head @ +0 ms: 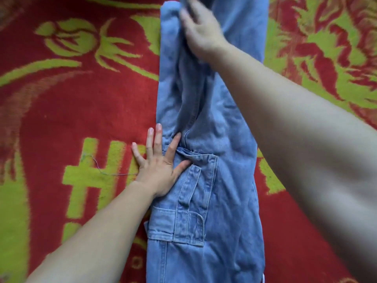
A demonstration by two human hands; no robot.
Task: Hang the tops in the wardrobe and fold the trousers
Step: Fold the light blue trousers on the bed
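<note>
Light blue denim trousers (216, 123) lie lengthwise down the middle of the view, folded leg over leg, with a cargo pocket and straps near the bottom. My left hand (161, 166) lies flat, fingers spread, on the left edge of the trousers beside the pocket flap, half on the blanket. My right hand (202, 31) reaches far up the legs and rests on the cloth near a raised fold; it is blurred, and its fingertips are partly hidden, so a grip on the fabric is not clear. No tops or wardrobe are in view.
A red blanket (67, 111) with a yellow-green leaf pattern covers the whole surface under the trousers. A thin loose thread (106, 172) lies on it left of my left hand.
</note>
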